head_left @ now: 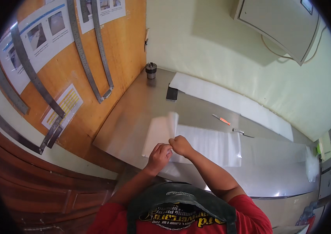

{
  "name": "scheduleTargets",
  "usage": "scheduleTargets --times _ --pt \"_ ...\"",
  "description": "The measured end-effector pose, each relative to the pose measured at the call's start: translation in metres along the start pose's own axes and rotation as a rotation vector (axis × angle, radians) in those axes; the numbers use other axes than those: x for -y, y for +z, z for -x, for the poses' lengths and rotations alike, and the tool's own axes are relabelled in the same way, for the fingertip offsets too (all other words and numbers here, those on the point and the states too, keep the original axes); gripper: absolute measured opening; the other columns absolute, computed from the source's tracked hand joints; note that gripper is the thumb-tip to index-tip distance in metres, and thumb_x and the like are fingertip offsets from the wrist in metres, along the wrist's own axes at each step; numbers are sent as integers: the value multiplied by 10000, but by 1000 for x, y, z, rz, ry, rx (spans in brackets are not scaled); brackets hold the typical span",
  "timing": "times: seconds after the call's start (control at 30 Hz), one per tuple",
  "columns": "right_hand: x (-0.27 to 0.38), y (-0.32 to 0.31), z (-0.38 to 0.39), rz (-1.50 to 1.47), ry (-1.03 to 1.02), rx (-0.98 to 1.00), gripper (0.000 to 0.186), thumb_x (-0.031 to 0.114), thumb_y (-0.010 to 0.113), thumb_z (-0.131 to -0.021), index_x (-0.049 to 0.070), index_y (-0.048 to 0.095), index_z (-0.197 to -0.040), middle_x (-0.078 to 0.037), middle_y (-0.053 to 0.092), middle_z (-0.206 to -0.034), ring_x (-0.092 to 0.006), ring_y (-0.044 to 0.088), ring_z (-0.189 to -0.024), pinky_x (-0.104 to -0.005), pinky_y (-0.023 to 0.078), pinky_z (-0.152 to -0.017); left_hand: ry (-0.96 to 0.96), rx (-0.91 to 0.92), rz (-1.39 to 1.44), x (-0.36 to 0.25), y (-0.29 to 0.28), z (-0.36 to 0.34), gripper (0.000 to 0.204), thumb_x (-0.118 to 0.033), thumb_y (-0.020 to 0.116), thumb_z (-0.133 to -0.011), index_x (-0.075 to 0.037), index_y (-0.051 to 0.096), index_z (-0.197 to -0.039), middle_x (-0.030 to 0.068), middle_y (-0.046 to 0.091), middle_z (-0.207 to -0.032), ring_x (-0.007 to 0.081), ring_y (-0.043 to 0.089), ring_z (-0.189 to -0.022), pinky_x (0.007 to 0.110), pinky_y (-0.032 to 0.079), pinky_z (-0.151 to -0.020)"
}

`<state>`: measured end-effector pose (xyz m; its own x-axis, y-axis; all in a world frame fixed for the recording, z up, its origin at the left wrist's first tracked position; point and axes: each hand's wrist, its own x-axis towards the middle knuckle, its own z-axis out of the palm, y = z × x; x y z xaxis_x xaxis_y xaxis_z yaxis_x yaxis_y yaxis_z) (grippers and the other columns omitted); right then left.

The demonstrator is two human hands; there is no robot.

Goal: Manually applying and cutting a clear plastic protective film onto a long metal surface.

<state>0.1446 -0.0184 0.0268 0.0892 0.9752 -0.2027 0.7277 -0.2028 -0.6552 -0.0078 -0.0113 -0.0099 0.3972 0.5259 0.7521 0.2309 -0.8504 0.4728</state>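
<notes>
The left hand point(160, 156) and right hand point(182, 147) pinch the white sheet point(208, 142) near its raised flap, over the metal table point(124, 117); even tension and aligned edges should likely keep it crease-free

Single head cam, wide fisheye. Looks steeply down and forward over the wearer's apron point(181, 188) onto the table point(124, 119), pale wall point(216, 46) beyond. Close enough that left hand point(159, 157) and right hand point(182, 146) sit near centre. Straight edges bow; right rim's dark, can't read it reliably.
</notes>
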Motion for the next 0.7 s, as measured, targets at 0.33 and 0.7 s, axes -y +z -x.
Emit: scheduleTargets --times 0.33,0.7 --pt "129 -63 -22 369 -749 -153 275 176 416 -885 -7 563 -743 -276 582 -740 -453 570 -725 -525 451 -680 -843 -424 269 36 3 22 189 -48 701 -780 35 636 -938 78 679 -833 154 629 -723 295 495 -673" --pt "310 -255 57 -521 -816 -169 194 114 485 -893 -3 609 -984 -71 614 -736 -209 579 -656 -315 447 -605 -885 -501 157 79 16 15 203 -62 680 -806 89 642 -936 150 689 -874 226 647 -778 353 503 -747"
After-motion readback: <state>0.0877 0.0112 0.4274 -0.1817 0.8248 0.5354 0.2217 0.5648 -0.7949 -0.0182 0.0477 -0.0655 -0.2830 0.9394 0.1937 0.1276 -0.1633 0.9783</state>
